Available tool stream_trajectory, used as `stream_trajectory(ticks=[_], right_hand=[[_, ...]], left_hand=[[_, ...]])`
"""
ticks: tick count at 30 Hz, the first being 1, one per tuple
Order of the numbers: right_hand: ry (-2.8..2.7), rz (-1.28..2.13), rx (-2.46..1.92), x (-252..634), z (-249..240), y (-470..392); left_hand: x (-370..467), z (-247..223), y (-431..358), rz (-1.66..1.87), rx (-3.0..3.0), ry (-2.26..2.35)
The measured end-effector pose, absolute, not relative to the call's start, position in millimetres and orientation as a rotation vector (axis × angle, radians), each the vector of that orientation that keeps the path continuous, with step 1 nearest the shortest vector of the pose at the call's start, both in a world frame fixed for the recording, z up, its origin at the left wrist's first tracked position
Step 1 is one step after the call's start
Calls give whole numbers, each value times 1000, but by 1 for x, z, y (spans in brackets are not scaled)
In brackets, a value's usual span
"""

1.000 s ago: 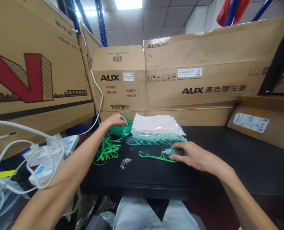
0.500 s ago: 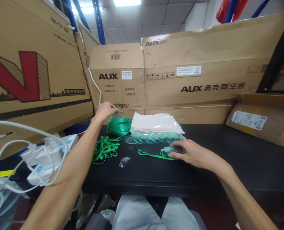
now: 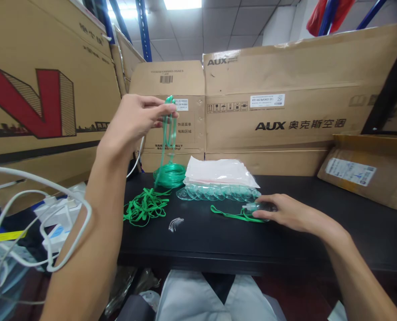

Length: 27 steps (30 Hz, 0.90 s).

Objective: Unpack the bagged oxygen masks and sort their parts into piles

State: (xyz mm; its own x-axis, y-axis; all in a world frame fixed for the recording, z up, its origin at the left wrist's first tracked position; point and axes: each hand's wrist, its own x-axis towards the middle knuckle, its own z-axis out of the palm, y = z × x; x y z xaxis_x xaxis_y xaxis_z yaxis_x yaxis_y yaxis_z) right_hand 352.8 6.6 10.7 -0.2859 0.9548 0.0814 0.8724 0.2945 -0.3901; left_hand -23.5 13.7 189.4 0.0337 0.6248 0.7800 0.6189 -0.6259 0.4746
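My left hand [image 3: 148, 111] is raised and pinches the top of a loop of green tubing [image 3: 170, 133], which hangs down to the green coil [image 3: 171, 175] on the black table. My right hand [image 3: 279, 209] rests low at the right, its fingers closed around a clear plastic mask [image 3: 252, 207] with a green strap [image 3: 230, 216] trailing left. Behind it several clear green-tinted masks [image 3: 218, 192] lie in a row before a stack of white packaging [image 3: 218, 173]. Tangled green straps [image 3: 146, 206] and small metal strips [image 3: 175, 224] lie at the left.
Tall cardboard boxes [image 3: 268, 102] stand along the back of the black table [image 3: 218, 249]. A taped brown parcel [image 3: 369, 171] sits at the right. White cables [image 3: 84, 223] and power strips are at the left, by my left forearm.
My left hand has risen from beside the coil, lifting a loop of green tubing. My right hand has slid right with the clear mask and its strap.
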Motion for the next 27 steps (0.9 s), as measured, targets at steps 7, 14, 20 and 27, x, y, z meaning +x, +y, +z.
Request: stream_trajectory(ticks=[7, 14, 20, 27], right_hand=[[-2254, 338, -1721, 375, 13, 7], [-2213, 381, -1749, 395, 16, 6], [-2166, 425, -1753, 395, 24, -1], [-2104, 197, -1911, 419, 16, 3]], left_hand=[[3, 198, -12, 1659, 2342, 1088], [33, 81, -49, 722, 2716, 1092], [20, 8, -60, 414, 2758, 1106], [20, 22, -57, 464, 2754, 1120]])
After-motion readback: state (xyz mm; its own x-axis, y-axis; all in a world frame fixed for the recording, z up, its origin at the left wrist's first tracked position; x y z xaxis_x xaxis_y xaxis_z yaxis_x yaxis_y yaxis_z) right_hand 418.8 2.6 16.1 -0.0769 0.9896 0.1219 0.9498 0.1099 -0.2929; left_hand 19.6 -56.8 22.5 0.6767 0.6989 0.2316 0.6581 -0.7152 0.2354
